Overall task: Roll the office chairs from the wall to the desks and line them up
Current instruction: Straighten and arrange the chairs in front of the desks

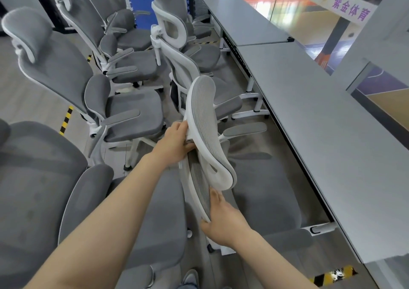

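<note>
A grey mesh office chair with a white frame (261, 191) stands right in front of me, its seat partly under the long grey desk (332, 116). My left hand (176, 143) grips the upper left edge of its backrest, just below the curved headrest (205, 120). My right hand (223, 219) holds the backrest's lower edge, thumb and fingers wrapped round the white rim. Further along the desk two more chairs (199, 83) face it in a row.
Several identical grey chairs (66, 71) crowd the left side, one very close at the lower left (39, 189). A second desk (243, 16) continues the row at the back. Yellow-black tape marks the floor (66, 120). A glass wall runs along the right.
</note>
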`<state>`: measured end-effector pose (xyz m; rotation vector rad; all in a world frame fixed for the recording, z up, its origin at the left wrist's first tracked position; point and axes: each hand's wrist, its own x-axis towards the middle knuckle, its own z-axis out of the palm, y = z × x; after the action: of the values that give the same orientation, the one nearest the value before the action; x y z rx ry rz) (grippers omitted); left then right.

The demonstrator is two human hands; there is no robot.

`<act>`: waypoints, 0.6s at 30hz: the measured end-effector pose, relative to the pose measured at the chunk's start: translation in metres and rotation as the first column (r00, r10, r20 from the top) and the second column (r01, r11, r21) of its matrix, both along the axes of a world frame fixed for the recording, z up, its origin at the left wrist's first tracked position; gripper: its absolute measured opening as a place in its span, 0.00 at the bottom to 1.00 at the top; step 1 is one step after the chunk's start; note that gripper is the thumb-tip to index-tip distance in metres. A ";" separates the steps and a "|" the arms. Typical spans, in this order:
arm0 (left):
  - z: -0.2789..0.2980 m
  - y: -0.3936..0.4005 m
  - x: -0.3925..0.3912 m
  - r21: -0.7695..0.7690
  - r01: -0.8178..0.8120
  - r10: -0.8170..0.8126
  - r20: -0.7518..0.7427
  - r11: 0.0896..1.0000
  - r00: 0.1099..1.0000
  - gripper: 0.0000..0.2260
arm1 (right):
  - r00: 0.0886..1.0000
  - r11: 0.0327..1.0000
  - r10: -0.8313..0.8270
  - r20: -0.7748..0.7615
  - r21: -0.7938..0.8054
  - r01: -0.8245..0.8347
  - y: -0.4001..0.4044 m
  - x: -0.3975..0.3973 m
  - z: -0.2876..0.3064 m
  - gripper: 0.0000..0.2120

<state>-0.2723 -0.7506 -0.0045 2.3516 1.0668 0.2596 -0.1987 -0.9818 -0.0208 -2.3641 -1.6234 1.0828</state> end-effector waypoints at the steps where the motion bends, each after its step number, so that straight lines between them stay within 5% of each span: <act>1: 0.001 0.000 0.000 0.008 -0.002 0.002 -0.005 1.000 1.000 0.28 | 1.000 1.000 -0.001 0.003 0.005 0.000 0.000 -0.001 0.000 0.41; 18: 0.006 -0.004 0.001 -0.029 -0.017 0.018 0.056 0.999 0.998 0.27 | 0.999 0.999 0.013 0.030 0.042 -0.014 0.002 0.001 0.004 0.41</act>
<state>-0.2717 -0.7544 0.0011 2.2974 1.0579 0.3129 -0.1981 -0.9800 -0.0172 -2.3578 -1.6570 1.0102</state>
